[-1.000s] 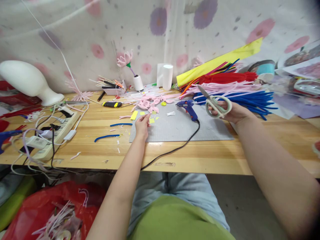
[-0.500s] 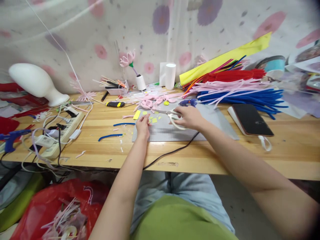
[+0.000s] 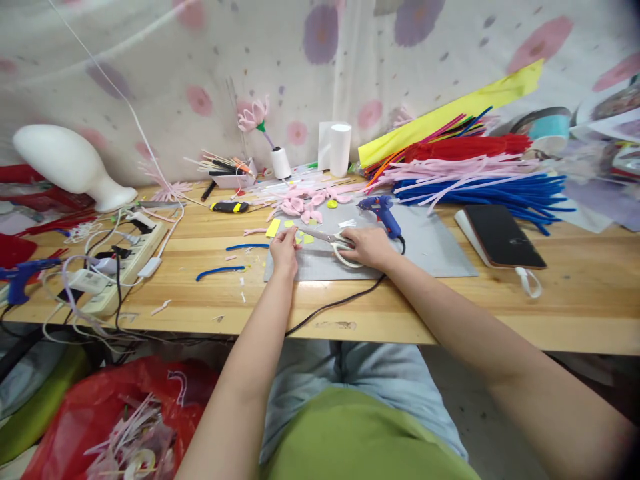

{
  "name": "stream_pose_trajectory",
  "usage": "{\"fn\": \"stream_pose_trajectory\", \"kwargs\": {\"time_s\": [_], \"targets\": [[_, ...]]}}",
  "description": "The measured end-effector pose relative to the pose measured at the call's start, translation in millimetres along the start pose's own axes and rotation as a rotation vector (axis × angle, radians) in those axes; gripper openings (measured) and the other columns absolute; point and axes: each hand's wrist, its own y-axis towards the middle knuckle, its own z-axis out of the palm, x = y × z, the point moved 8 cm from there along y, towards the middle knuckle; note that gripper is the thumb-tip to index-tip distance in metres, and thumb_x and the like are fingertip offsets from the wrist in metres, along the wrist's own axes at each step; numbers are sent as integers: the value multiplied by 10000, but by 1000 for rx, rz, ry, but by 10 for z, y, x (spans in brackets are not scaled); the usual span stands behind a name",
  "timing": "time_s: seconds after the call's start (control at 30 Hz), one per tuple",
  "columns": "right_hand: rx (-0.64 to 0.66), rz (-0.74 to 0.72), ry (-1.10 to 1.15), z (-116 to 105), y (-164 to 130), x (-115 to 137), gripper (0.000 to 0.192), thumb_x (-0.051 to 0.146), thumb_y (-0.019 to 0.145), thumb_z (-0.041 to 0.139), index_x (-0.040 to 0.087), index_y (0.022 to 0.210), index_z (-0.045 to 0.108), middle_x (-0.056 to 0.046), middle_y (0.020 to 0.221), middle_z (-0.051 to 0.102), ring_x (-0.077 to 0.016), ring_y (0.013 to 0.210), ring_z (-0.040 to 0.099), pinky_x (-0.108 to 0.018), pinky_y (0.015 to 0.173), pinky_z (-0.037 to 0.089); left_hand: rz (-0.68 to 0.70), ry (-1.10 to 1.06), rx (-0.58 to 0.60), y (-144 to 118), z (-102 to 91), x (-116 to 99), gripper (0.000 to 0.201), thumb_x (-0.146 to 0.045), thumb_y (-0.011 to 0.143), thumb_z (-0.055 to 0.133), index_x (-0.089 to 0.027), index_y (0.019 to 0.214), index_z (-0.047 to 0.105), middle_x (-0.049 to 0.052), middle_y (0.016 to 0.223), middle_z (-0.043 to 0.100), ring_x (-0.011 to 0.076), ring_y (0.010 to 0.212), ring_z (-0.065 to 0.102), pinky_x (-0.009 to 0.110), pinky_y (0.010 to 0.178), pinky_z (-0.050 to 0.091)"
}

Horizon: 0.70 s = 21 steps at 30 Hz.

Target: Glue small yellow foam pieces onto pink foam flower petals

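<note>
Right hand (image 3: 367,245) closed through the pale plastic loops of a pair of steel-bladed scissors (image 3: 330,239), blades pointing toward the left hand; left hand (image 3: 285,248) pinched narrow on something small at its fingertips, too small to tell what; both hands rest on the flat grey cutting mat (image 3: 430,243), at its near-left corner; small yellow paper scraps (image 3: 273,228) scattered on and just off the mat's left edge; blue hot-glue gun (image 3: 383,210) lies on the mat behind the right hand, its black cord running off the table's front edge; looped pink fuzzy petal shapes (image 3: 305,203) heaped at the mat's far-left edge; long fuzzy pipe cleaners in blue, pink and red (image 3: 480,177) bundled beyond the mat's far-right side; black smooth phone (image 3: 503,237) just right of the mat; two bent blue pipe-cleaner pieces (image 3: 220,272) left of the mat on the pale wooden table (image 3: 200,300).
</note>
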Motion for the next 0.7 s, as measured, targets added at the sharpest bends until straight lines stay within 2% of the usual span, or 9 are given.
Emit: {"fn": "stream_pose_trajectory", "kwargs": {"time_s": [0.2,0.5,0.7], "targets": [[30,1,-33,35,4,5,435,561,803,474,196,989,620,-84,904,693,-211,764,591,-282,563,230,-2,11,-5,-8,1,3,285,-349,549,759,-135,666,612,-88,476,370,26,447,358,168,427,316],[21,6,-44,45,2,-1,453,583,802,461,200,987,618,-75,901,695,-223,777,604,-286,546,209,15,38,-41,-23,-22,-8,265,-322,569,763,-136,686,615,-62,561,467,37,499,416,186,450,345],[21,11,-37,37,9,-14,447,578,805,460,203,985,623,-78,896,695,-216,756,597,-287,552,217,3,40,-31,-39,-8,-17,244,-308,586,760,-138,678,612,-62,554,470,37,487,412,187,448,359]]}}
